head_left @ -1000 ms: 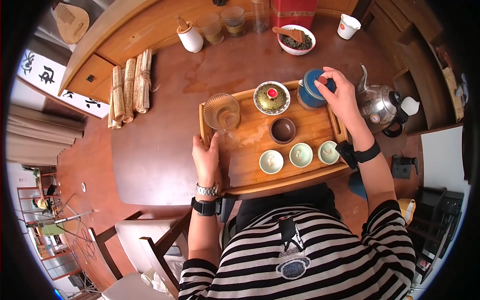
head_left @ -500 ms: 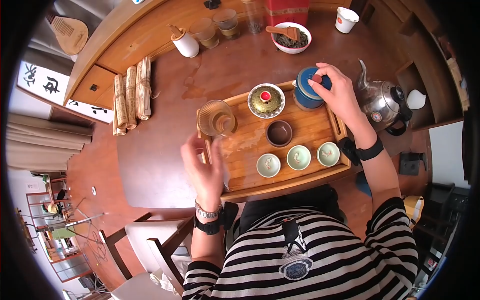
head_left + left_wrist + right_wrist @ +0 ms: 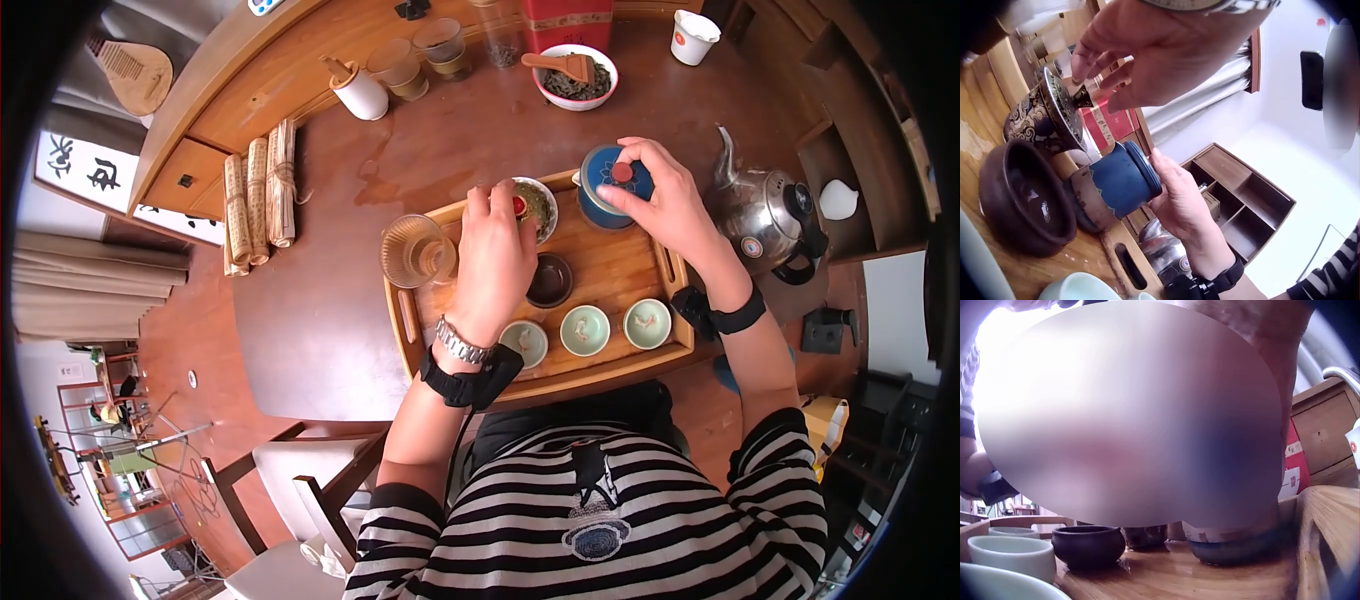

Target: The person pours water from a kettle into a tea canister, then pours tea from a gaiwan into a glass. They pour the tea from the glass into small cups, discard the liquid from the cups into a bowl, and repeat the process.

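My left hand (image 3: 492, 270) reaches over the patterned lidded gaiwan (image 3: 537, 208), fingertips right at the red-topped lid knob. In the left wrist view, the fingers surround the knob (image 3: 1082, 98) loosely, and the lid sits on the bowl. A blue lidded teapot (image 3: 606, 212) stands on the wooden tray (image 3: 550, 383), its short spout towards the gaiwan. My right hand (image 3: 668, 200) spreads over its lid, thumb and forefinger apart on either side of the red knob (image 3: 623, 172). Much of the right wrist view is blurred. Beside the gaiwan is a dark brown bowl (image 3: 552, 281), partly hidden by my left hand.
Several pale green cups (image 3: 585, 330) line the tray's near side. A ribbed glass pitcher (image 3: 405, 250) stands at its left end. To the right is a steel kettle (image 3: 765, 220). Farther back are a bowl of tea leaves (image 3: 575, 95) and a white paper cup (image 3: 694, 40).
My left hand has left the tray's left edge and moved right and away from me to the gaiwan lid. My right hand stays at the teapot lid, its thumb and forefinger spread wider.
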A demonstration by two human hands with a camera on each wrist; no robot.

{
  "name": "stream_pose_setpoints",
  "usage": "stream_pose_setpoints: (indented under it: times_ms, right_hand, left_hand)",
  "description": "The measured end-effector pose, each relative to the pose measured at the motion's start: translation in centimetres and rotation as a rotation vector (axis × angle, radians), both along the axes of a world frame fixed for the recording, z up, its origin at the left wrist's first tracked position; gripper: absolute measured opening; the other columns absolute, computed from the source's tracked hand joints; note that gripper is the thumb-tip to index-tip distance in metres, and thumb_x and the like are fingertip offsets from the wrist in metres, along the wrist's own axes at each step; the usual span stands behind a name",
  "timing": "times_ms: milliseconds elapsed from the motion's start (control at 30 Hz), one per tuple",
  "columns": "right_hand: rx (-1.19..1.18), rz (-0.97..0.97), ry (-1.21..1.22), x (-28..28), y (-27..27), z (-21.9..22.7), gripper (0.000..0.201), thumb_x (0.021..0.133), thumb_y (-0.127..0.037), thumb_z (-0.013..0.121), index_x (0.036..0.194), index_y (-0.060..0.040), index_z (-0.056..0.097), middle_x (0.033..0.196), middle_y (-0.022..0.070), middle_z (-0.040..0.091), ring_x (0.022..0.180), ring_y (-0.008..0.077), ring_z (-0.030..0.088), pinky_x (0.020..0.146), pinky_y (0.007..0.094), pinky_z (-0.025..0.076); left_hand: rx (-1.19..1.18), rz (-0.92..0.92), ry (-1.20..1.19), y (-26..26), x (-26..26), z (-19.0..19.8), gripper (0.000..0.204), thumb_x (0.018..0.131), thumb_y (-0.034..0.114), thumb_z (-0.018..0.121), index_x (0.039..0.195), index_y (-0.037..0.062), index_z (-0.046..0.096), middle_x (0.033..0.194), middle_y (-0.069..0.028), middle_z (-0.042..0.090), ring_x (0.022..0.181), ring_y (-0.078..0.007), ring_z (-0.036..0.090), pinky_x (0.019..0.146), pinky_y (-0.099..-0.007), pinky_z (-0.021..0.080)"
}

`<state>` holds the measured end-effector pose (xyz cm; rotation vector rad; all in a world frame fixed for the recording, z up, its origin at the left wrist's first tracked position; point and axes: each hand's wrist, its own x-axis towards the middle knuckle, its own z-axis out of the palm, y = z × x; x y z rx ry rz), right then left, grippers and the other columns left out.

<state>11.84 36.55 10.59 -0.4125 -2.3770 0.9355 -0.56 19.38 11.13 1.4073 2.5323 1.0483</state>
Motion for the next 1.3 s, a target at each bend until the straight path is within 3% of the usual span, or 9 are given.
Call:
stream_pose_setpoints:
  times_ms: [200,600,667,700,733,833,967,1200,1300]
  right_hand:
    - [-0.037,0.133,-0.06,0.8,0.5,-1.2,0.067,0.06,-0.022,0.08,0.113,-0.0073,0.041,0.12,0.0175,0.041,0.113,0.0335,0.042,0.094,0.0386,0.036]
    - [-0.017,0.141,0.068,0.4,0.9,-2.9,0.063,0.057,-0.013,0.08,0.11,-0.0118,0.045,0.121,0.0171,0.043,0.111,0.0317,0.045,0.093,0.0389,0.037]
    - [-0.01,0.153,0.081,0.3,1.0,-3.1,0.064,0.056,-0.013,0.081,0.11,-0.0119,0.045,0.121,0.017,0.043,0.11,0.0312,0.046,0.092,0.0383,0.038]
    - [-0.008,0.155,0.103,0.3,1.0,-3.2,0.064,0.056,-0.013,0.081,0.109,-0.012,0.045,0.121,0.0169,0.043,0.108,0.0307,0.047,0.091,0.0376,0.039]
    - [-0.001,0.164,0.094,0.2,1.0,-3.2,0.064,0.056,-0.013,0.081,0.109,-0.012,0.045,0.121,0.0169,0.043,0.108,0.0307,0.047,0.091,0.0376,0.039]
    - [0.004,0.173,0.087,0.2,1.2,-3.4,0.064,0.056,-0.013,0.081,0.11,-0.0117,0.045,0.12,0.0162,0.044,0.106,0.0286,0.048,0.089,0.0359,0.04]
    - [0.0,0.166,0.069,0.2,1.5,-4.1,0.066,0.056,-0.014,0.081,0.111,-0.011,0.043,0.119,0.0159,0.045,0.104,0.0268,0.05,0.088,0.0349,0.042]
    - [0.1,0.171,0.065,0.1,1.7,-3.8,0.07,0.056,-0.016,0.082,0.111,-0.0112,0.04,0.117,0.0169,0.046,0.101,0.0277,0.052,0.086,0.0353,0.043]
    - [0.144,0.144,0.021,0.3,1.4,-3.6,0.07,0.056,-0.015,0.081,0.112,-0.0115,0.039,0.116,0.017,0.046,0.1,0.0265,0.053,0.085,0.0344,0.044]
  left_hand:
    - [-0.036,0.036,-0.049,1.1,-0.6,-0.8,0.036,0.074,0.001,0.057,0.107,-0.0077,0.046,0.094,-0.0216,0.049,0.084,-0.0369,0.053,0.073,-0.0412,0.045]
    - [0.063,0.057,-0.053,1.2,-1.2,-1.6,0.015,0.074,0.002,0.061,0.087,-0.0035,0.056,0.081,-0.0162,0.054,0.067,-0.0282,0.057,0.062,-0.0341,0.047]
    - [0.191,0.062,-0.139,1.0,-1.3,-0.7,0.014,0.074,-0.001,0.058,0.087,-0.0042,0.054,0.084,-0.019,0.052,0.069,-0.0341,0.057,0.063,-0.0388,0.047]
    - [0.25,0.088,-0.182,0.8,-1.3,-0.1,0.017,0.074,0.001,0.06,0.089,-0.0037,0.055,0.082,-0.0169,0.053,0.067,-0.0285,0.057,0.062,-0.0345,0.048]
    - [0.29,0.11,-0.273,0.5,-1.4,0.3,0.018,0.076,0.003,0.063,0.091,-0.0035,0.056,0.08,-0.0105,0.053,0.064,-0.0167,0.056,0.06,-0.0273,0.047]
    - [0.703,0.013,-0.796,-0.6,-1.8,1.5,0.015,0.08,-0.001,0.061,0.094,-0.0026,0.056,0.078,0.0013,0.052,0.068,-0.0028,0.049,0.062,-0.0159,0.044]
    - [1.047,-0.119,-1.168,-3.4,-2.2,3.2,0.021,0.083,-0.001,0.056,0.104,-0.0026,0.055,0.084,-0.003,0.059,0.07,-0.0074,0.054,0.066,-0.0209,0.046]
    - [1.3,-0.153,-1.312,-6.7,-3.1,1.0,0.023,0.085,0.004,0.053,0.107,-0.0029,0.052,0.095,-0.008,0.06,0.083,-0.0119,0.058,0.077,-0.0239,0.047]
    - [1.342,-0.336,-1.373,-7.6,-3.7,-0.1,0.023,0.085,0.004,0.052,0.107,-0.0026,0.051,0.1,-0.01,0.059,0.091,-0.0145,0.058,0.082,-0.0273,0.047]
